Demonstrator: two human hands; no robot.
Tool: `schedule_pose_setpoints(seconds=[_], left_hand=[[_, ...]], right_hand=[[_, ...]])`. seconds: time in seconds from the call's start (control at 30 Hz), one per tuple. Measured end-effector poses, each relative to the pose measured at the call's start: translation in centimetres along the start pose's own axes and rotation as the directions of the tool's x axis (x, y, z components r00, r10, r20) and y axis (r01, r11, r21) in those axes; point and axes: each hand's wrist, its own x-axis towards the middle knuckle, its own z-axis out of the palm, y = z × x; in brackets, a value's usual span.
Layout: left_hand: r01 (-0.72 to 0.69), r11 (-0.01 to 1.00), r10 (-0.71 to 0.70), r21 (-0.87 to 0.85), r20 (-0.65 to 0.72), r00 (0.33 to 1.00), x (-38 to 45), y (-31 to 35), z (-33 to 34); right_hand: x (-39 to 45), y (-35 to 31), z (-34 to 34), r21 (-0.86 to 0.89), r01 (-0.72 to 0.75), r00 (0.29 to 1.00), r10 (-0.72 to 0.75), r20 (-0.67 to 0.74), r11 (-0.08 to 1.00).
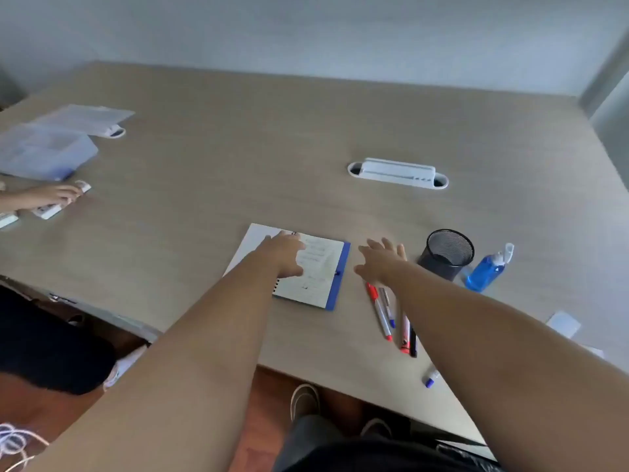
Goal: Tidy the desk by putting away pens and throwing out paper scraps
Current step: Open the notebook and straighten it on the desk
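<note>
- The left hand point(284, 255) lies flat over an open spiral notebook point(320, 270) on the bench point(238, 158), fingers spread and holding nothing.
- The right hand point(379, 262) hovers just right of the notebook, fingers wide and empty.
- About 4 pens point(391, 315) lie on the bench below that hand, partly under the forearm.
- A black mesh cup point(446, 253) stands beside a blue bottle point(486, 269).
- A paper scrap point(563, 323) lies near the right edge.

Soft, even, dimmish light; overall motion blur; wide-angle bending at edges.
</note>
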Motion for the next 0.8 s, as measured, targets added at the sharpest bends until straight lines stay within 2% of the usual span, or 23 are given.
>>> schedule_pose_setpoints(seconds=[0.2, 0.3, 0.37, 0.57, 0.7, 0.8], left_hand=[[-0.055, 0.996, 0.059, -0.065, 0.072, 0.996, -1.2, -1.5, 5.1], [-0.068, 0.979, 0.064, -0.192, -0.022, 0.998, -1.6, -2.3, 6.2], [-0.057, 0.974, 0.043, -0.218, -0.071, 0.997, -1.5, -2.3, 6.4], [-0.042, 0.961, 0.031, -0.272, -0.044, 0.999, -0.5, -3.3, 6.3], [-0.083, 0.948, 0.063, -0.307, -0.073, 0.995, -0.1, -3.6, 6.2], [-0.148, 0.955, 0.118, -0.256, -0.130, 0.985, -0.4, -3.6, 6.6]], right_hand=[[-0.6, -1.5, 3.7, -0.044, 0.085, 0.993, -0.081, 0.091, 0.995], [-0.7, -1.8, 5.0, -0.036, 0.116, 0.988, -0.112, 0.103, 0.993], [-0.7, -1.9, 5.8, -0.041, 0.129, 0.985, -0.123, 0.119, 0.991], [-0.9, -1.6, 7.0, -0.044, 0.149, 0.987, -0.146, 0.062, 0.988], [-1.3, -1.6, 7.4, -0.037, 0.143, 0.988, -0.141, 0.057, 0.989], [-1.2, -1.7, 7.4, -0.038, 0.146, 0.988, -0.144, 0.048, 0.989]])
